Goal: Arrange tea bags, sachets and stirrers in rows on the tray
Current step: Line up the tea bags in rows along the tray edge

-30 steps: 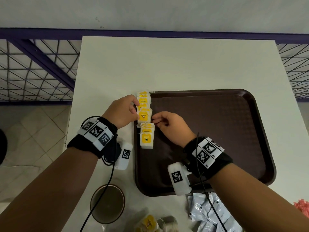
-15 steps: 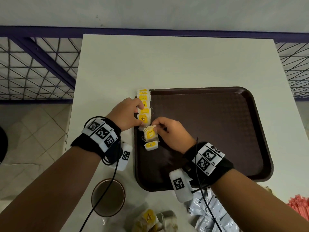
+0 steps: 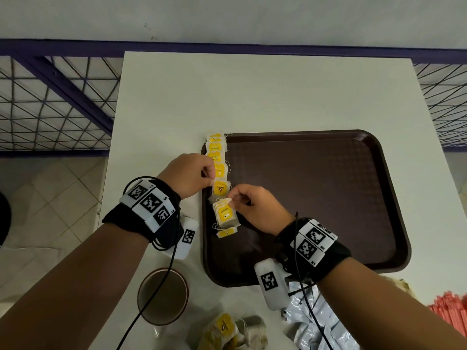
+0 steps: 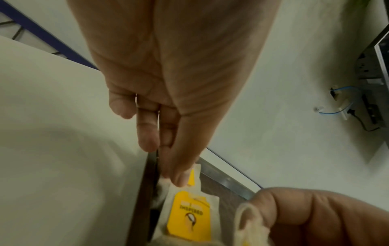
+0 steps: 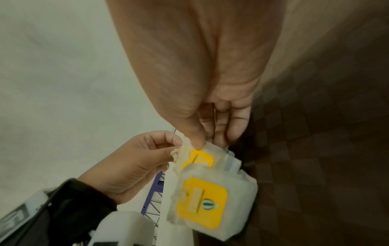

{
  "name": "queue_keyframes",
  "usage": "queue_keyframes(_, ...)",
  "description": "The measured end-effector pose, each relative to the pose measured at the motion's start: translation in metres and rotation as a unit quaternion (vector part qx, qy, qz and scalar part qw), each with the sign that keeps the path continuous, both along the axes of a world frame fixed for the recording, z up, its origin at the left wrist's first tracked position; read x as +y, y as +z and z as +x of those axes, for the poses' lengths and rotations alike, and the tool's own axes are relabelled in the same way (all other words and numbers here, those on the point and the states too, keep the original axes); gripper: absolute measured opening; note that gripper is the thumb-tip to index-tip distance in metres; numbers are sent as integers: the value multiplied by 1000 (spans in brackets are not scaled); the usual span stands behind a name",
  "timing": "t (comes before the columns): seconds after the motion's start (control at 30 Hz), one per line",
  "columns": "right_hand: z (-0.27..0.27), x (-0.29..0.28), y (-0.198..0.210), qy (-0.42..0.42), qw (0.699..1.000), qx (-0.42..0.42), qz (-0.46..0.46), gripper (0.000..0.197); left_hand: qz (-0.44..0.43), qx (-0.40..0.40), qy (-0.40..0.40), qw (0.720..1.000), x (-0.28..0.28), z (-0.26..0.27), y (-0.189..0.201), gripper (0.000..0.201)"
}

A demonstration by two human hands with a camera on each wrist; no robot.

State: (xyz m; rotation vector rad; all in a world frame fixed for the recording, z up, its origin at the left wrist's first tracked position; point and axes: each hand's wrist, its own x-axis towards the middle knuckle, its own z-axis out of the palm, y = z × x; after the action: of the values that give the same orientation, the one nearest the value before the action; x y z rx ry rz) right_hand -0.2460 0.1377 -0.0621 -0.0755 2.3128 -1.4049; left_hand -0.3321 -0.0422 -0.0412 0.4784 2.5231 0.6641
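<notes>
A column of yellow-tagged tea bags [image 3: 216, 157] runs down the left edge of the dark brown tray [image 3: 328, 198]. My left hand [image 3: 206, 176] pinches the corner of one tea bag [image 3: 220, 188] in that column; the left wrist view shows thumb and finger closed on the same bag [image 4: 189, 216]. My right hand [image 3: 233, 202] pinches the top of a small stack of tea bags [image 3: 225, 215], lifted off the tray, seen close in the right wrist view as a stack [image 5: 208, 204]. One more tea bag [image 3: 226, 233] lies below it.
A round brown cup [image 3: 163, 296] stands near the table's front left. A clear packet of tea bags [image 3: 227, 332], grey sachets [image 3: 313, 322] and red stirrers [image 3: 449, 311] lie along the front edge. A purple wire fence [image 3: 55, 102] borders the table.
My right hand has taken hold of the stack of tea bags and raised it from the tray, leaving one bag lying below. My left hand stays pinching in the column.
</notes>
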Motion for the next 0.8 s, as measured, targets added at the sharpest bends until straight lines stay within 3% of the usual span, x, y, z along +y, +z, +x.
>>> queue_keyframes(0.2,3,-1,-3,-25,999,21,21,10,-12,-18,-9,1000,3,1,-1,21)
queue_keyframes(0.43,4,-3,-5,-26,999,43,11,11,-78,29,-50,995,10,0,1,13)
queue_keyframes(0.8,3,-7,-3,-13,1000,14,5,10,-62,51,-32,996,10,0,4,12)
